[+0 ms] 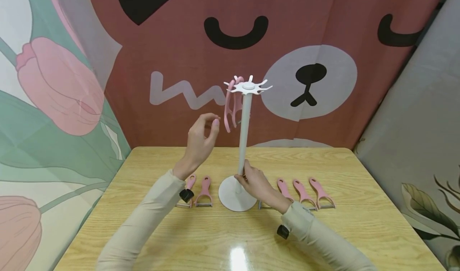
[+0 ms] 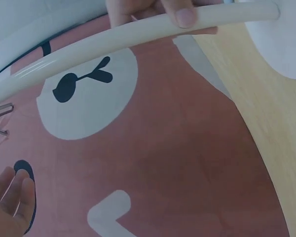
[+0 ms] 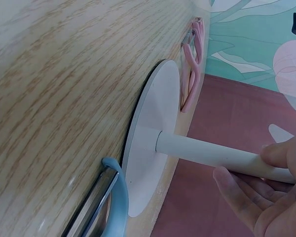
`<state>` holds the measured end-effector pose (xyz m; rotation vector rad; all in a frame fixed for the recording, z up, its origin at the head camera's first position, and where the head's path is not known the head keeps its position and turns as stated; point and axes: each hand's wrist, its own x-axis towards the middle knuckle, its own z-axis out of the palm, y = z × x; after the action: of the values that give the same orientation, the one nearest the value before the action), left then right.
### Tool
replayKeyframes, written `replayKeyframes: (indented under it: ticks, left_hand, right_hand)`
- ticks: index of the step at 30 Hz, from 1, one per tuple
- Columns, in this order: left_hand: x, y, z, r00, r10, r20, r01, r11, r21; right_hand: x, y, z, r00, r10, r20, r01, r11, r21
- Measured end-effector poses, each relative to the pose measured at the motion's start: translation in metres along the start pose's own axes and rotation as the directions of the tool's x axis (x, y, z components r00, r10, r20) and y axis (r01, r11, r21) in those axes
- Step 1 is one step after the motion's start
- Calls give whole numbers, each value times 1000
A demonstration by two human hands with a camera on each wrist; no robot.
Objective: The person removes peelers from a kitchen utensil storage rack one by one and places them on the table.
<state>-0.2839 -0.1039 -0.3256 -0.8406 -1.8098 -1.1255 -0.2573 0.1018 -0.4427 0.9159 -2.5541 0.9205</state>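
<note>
A white rotating-top stand (image 1: pixel 245 127) has a round base and a ring of hooks at its top. My right hand (image 1: pixel 256 179) grips its pole low down; in the right wrist view, thumb and fingers wrap round the pole (image 3: pixel 202 150). Pink peelers (image 1: pixel 229 111) hang from the hooks on the left side, overlapping, so their exact number is unclear. My left hand (image 1: pixel 202 137) is raised just left of them, fingers loosely bent, holding nothing. The left wrist view shows its fingers (image 2: pixel 24 197) apart from the metal blades (image 2: pixel 1 118) of hanging peelers.
Left of the round base (image 1: pixel 230 197) lie two pink peelers (image 1: pixel 205 189), one partly behind the left wrist. Several more lie to the right, including pink ones (image 1: pixel 320 191) and a blue one (image 3: pixel 119 202) mostly hidden by the right hand. A printed curtain (image 1: pixel 172 123) hangs behind the table.
</note>
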Motion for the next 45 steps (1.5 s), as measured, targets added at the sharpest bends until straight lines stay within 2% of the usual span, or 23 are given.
replayKeyframes:
  ticks: [9, 16, 20, 39, 45]
  left_hand:
    - [16, 10, 10, 999, 45, -31, -47, 997, -57]
    - [30, 44, 8, 995, 80, -58, -86, 991, -105]
    - [34, 54, 6, 993, 97, -62, -105, 984, -143]
    - [35, 54, 7, 992, 103, -76, -116, 974, -197]
    - [32, 31, 13, 992, 96, -80, -110, 973, -204]
  right_hand:
    - [0, 1, -1, 1000, 15, 3, -15, 1000, 7]
    - [0, 3, 1, 1000, -9, 4, 9, 1000, -1]
    - [0, 2, 1, 1000, -17, 1, 17, 1000, -3]
    - [-1, 1, 1, 1000, -20, 0, 20, 1000, -4]
    - [-1, 2, 3, 999, -29, -13, 29, 999, -24]
